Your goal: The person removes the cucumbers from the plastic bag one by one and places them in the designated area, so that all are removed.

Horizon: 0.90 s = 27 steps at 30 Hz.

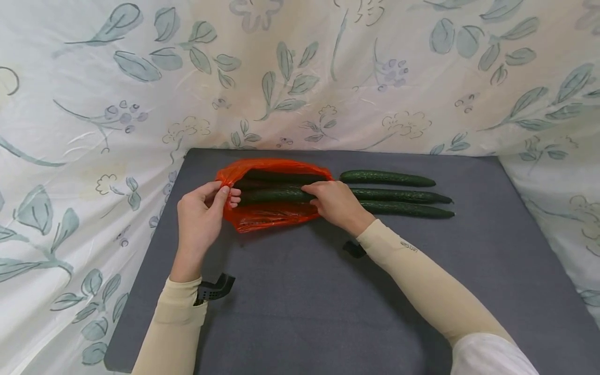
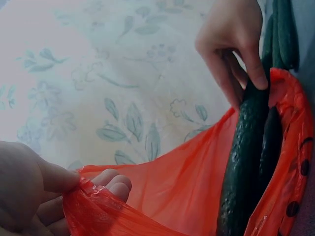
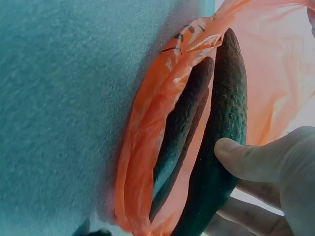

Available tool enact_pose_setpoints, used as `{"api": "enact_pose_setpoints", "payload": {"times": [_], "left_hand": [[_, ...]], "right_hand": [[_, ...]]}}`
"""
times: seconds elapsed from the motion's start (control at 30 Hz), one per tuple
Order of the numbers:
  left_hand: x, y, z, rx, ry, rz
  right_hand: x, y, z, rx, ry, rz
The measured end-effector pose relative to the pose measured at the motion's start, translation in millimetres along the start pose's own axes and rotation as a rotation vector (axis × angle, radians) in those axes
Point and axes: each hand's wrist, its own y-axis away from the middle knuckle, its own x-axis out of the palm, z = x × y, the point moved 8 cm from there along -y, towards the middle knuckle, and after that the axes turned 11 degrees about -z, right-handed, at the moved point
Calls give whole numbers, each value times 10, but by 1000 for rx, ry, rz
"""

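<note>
A red plastic bag [image 1: 262, 223] lies on its side, its mouth spread wide. My left hand [image 1: 202, 211] pinches the bag's rim at the left end between thumb and fingers, as the left wrist view shows up close. With my right hand [image 1: 335, 200] I grip a long dark green cucumber [image 3: 222, 113], thumb on one side and fingers round the other. This cucumber lies lengthwise across the bag's mouth, its far end close to the left hand. More cucumber [image 3: 184, 123] shows inside the bag beside the held one, partly hidden by red plastic.
Three more cucumbers lie side by side right of the bag: a back one [image 1: 388, 178], a middle one [image 1: 408, 196] and a front one [image 1: 412, 209]. All rest on a dark grey table [image 1: 300, 312]. A floral cloth [image 1: 300, 78] hangs behind and around it.
</note>
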Motion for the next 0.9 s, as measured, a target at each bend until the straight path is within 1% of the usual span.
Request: {"api": "enact_pose_setpoints", "payload": {"times": [0.43, 0.6, 0.9], "left_hand": [[3, 6, 13, -10, -10, 5], [-6, 5, 17, -3, -14, -2], [-2, -12, 0, 7, -13, -3]], "right_hand": [[-169, 187, -79, -9, -33, -30], [-255, 254, -98, -9, -39, -53], [-384, 386, -195, 10, -53, -89]]}}
